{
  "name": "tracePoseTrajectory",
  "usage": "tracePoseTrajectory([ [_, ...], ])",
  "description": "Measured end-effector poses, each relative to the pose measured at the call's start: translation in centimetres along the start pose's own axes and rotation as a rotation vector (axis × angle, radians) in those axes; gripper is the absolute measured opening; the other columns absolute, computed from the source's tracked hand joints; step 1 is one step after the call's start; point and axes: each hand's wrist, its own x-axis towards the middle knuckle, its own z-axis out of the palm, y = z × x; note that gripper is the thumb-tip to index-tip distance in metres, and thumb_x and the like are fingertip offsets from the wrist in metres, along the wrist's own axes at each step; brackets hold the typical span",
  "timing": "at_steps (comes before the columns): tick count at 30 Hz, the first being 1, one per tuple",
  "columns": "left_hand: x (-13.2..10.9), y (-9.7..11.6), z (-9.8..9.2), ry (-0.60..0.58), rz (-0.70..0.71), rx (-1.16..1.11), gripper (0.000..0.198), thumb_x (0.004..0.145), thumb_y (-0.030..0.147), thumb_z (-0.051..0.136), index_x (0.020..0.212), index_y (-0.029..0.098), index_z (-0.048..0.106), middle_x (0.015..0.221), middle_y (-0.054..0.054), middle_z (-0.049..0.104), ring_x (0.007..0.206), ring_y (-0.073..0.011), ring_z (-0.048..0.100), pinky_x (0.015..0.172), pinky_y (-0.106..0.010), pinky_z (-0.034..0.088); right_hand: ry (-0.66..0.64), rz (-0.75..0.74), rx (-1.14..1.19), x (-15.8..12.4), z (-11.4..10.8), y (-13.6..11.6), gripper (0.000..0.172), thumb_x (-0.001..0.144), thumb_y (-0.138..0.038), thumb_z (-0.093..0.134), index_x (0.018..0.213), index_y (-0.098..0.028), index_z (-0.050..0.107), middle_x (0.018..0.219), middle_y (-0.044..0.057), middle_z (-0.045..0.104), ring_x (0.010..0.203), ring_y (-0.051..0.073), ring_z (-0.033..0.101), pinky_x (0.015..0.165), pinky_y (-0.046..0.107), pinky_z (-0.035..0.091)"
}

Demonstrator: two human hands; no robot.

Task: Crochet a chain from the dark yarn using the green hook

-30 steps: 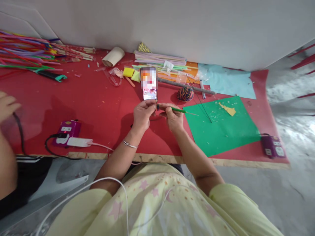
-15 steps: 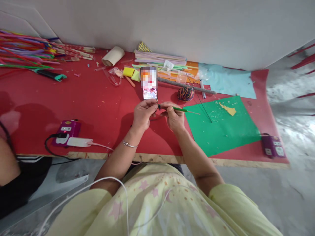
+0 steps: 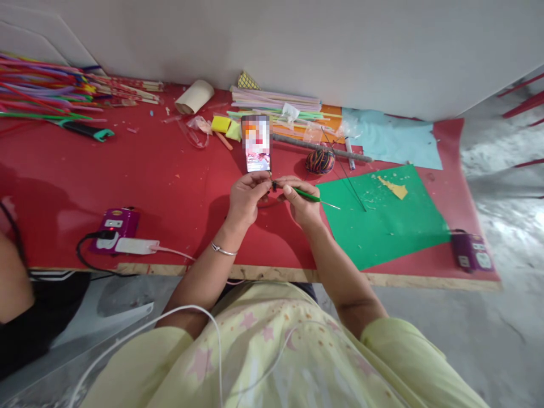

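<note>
My left hand and my right hand meet over the red table, just in front of a phone lying face up. My right hand pinches a thin green-wrapped wire stick that points right towards a green paper sheet. My left hand is closed in a pinch on the stick's dark left tip. A multicoloured yarn ball lies just beyond my right hand.
Bundles of coloured straws and pale sticks lie at the back, with a paper roll, yellow blocks and blue paper. A purple charger with cables sits front left, another purple box front right. Another person's arm is at left.
The other person's hand at the left edge has drawn back out of view. My right hand has tilted the green stick slightly downward; both hands stay in place.
</note>
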Motion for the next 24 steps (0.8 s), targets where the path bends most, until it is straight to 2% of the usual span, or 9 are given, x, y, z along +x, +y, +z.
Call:
tracePoseTrajectory([
  [8,0.0,0.0,-0.07,0.01,-0.03,0.007,0.033,0.06,0.035,0.091,0.087,0.021,0.078,0.068,0.001,0.07,0.051,-0.0077,0.056,0.046,-0.02,0.043,-0.007,-0.048,-0.025,0.04,0.06,-0.2,0.01,0.084,-0.038,0.083,0.091,-0.031,0.084,0.098,0.001,0.08,0.087,0.016,0.074,0.061,0.025,0.059],
  [15,0.0,-0.06,-0.19,-0.014,-0.066,0.003,0.036,0.062,0.031,0.089,0.095,0.021,0.077,0.079,0.001,0.073,0.052,-0.0064,0.058,0.044,-0.018,0.043,-0.013,-0.105,-0.06,0.12,-0.03,-0.11,0.007,0.086,-0.034,0.083,0.093,-0.033,0.085,0.101,0.002,0.081,0.093,0.018,0.074,0.072,0.03,0.063],
  [19,0.01,-0.02,-0.09,-0.026,-0.063,-0.016,0.037,0.061,0.029,0.09,0.095,0.02,0.077,0.078,0.002,0.071,0.054,-0.0068,0.06,0.044,-0.018,0.043,-0.029,-0.137,-0.126,0.13,-0.17,-0.34,0.011,0.086,-0.036,0.082,0.096,-0.032,0.085,0.103,0.004,0.08,0.098,0.02,0.075,0.08,0.034,0.066],
  [24,0.11,-0.02,-0.11,-0.031,-0.059,-0.054,0.035,0.061,0.027,0.09,0.092,0.02,0.077,0.076,0.001,0.071,0.055,-0.0067,0.061,0.047,-0.017,0.044,-0.078,-0.237,-0.232,-0.13,-0.31,-0.42,0.017,0.09,-0.039,0.079,0.102,-0.03,0.084,0.11,0.006,0.078,0.099,0.019,0.075,0.073,0.029,0.067],
])
